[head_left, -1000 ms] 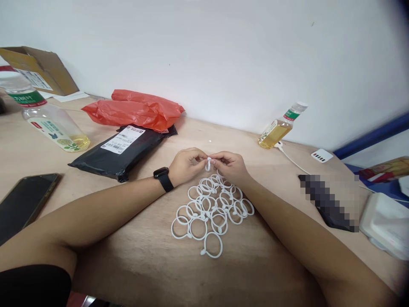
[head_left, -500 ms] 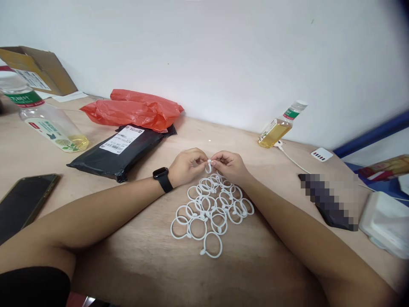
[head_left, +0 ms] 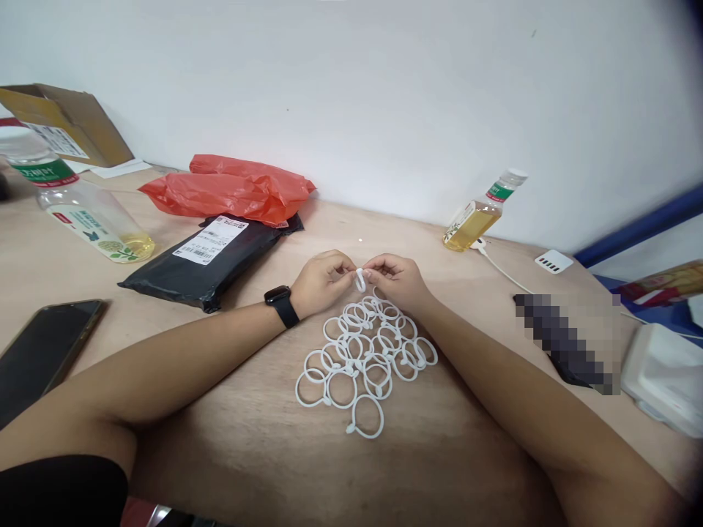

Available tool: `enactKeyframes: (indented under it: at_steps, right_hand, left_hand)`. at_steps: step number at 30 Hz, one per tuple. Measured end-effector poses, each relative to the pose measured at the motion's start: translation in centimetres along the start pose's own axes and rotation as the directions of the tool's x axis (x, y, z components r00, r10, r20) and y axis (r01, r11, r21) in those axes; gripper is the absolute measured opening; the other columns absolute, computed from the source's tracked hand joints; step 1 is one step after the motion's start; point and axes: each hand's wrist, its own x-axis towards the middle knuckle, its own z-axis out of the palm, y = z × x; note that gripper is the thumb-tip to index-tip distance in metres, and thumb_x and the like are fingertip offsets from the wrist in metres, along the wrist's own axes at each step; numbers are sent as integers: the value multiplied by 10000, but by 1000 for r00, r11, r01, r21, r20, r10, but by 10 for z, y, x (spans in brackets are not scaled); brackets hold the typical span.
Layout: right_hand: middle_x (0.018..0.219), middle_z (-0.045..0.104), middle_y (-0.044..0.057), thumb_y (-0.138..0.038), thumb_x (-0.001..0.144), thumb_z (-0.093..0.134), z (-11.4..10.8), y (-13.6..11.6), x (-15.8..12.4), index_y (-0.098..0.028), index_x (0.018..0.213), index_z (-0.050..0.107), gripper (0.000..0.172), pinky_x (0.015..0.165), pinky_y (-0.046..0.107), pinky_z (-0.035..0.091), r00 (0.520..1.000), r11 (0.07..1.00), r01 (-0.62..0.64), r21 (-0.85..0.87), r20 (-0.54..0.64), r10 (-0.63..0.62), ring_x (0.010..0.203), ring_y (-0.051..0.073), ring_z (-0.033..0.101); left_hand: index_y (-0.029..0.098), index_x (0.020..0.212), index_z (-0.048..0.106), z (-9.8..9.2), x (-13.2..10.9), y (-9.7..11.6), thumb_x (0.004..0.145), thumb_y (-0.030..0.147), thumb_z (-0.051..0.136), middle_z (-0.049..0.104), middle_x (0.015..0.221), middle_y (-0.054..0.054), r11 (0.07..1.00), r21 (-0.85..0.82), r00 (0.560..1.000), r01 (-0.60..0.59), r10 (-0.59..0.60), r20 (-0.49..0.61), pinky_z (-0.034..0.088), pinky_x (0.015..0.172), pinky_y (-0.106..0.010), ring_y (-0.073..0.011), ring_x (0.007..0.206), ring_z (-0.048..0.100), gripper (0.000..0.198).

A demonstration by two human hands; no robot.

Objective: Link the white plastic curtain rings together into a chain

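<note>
Both my hands meet over the middle of the wooden table (head_left: 231, 439). My left hand (head_left: 323, 282), with a black watch (head_left: 282, 305) on its wrist, and my right hand (head_left: 396, 280) each pinch one side of a small white plastic ring (head_left: 359, 279) held just above the table. Right below them lies a pile of several white plastic rings (head_left: 365, 355), linked or overlapping, spread flat toward me.
A black parcel bag (head_left: 211, 258) and a red plastic bag (head_left: 233, 189) lie at the back left, beside a bottle on its side (head_left: 82, 212) and a cardboard box (head_left: 66, 121). A phone (head_left: 41, 348) lies at the left. At the right are another bottle (head_left: 480, 216), a white charger (head_left: 553, 261) and a white box (head_left: 662, 377).
The hands stay pinched on the same ring with only slight finger movement. The view has shifted a little.
</note>
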Motion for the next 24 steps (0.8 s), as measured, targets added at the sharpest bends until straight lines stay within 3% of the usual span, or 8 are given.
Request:
enactKeyframes:
  at_steps: [6, 9, 10, 12, 14, 16, 20, 24]
  right_hand:
    - [838, 725, 48, -384, 814, 701, -20, -14, -1, -196, 881, 722, 202, 755, 342, 539, 987, 970, 108, -216, -92, -130, 779, 189, 663]
    - [952, 730, 64, -460, 849, 664, -19, -40, -17, -232, 990, 718, 275, 857, 389, 522, 951, 925, 309, -223, 98, -294, 902, 215, 669]
    - [1015, 726, 67, -506, 839, 664, -16, -50, -25, -251, 1072, 705, 347, 903, 409, 506, 912, 899, 390, -200, 221, -347, 968, 228, 660]
    - [1193, 688, 76, -596, 777, 691, -7, -67, -44, -291, 1230, 652, 547, 1036, 458, 426, 780, 838, 521, -163, 489, -390, 1134, 264, 611]
    - [1379, 590, 74, -628, 749, 693, 2, -77, -62, -332, 1332, 590, 662, 1141, 503, 293, 668, 786, 588, -188, 661, -342, 1294, 307, 506]
    - [1484, 497, 59, -638, 742, 689, 7, -77, -71, -362, 1390, 535, 721, 1180, 538, 190, 616, 755, 611, -237, 742, -265, 1401, 340, 380]
    - [1581, 353, 69, -672, 721, 692, 3, -57, -67, -342, 1450, 470, 830, 1176, 597, 137, 664, 728, 579, -367, 731, -159, 1473, 391, 215]
    - [1604, 295, 101, -706, 685, 708, -7, -40, -55, -330, 1468, 445, 907, 1157, 640, 136, 740, 718, 501, -483, 669, -67, 1470, 418, 204]
  left_hand:
    - [173, 813, 668, 0, 1, -1, 879, 209, 597, 699, 881, -56, 998, 39, 999, -42, 41, 16, 492, 848, -336, -174, 849, 633, 103]
    - [177, 827, 673, 1, 1, -3, 895, 235, 583, 705, 909, -59, 998, 61, 1000, -16, 15, 18, 487, 881, -348, -182, 881, 635, 127]
    - [179, 832, 675, 1, 1, -4, 902, 248, 579, 707, 920, -60, 998, 67, 1000, -5, 4, 19, 485, 892, -353, -185, 893, 637, 137]
    - [180, 845, 676, 1, 1, -5, 916, 276, 569, 713, 955, -65, 997, 71, 1000, 11, -13, 24, 480, 915, -365, -192, 921, 640, 160]
    - [180, 859, 677, 2, 1, -6, 928, 301, 558, 717, 993, -70, 997, 71, 999, 19, -21, 39, 475, 937, -377, -197, 951, 644, 183]
    - [181, 875, 679, 2, 1, -6, 940, 320, 545, 719, 1027, -73, 997, 71, 998, 28, -32, 59, 468, 961, -388, -204, 990, 645, 204]
    - [180, 921, 685, 2, 1, -8, 967, 357, 495, 717, 1077, -80, 996, 60, 994, 70, -74, 82, 471, 981, -394, -217, 1044, 644, 264]
    - [185, 980, 691, 2, 1, -9, 1000, 402, 416, 727, 1071, -73, 992, 24, 990, 127, -128, 57, 493, 974, -365, -205, 1033, 657, 351]
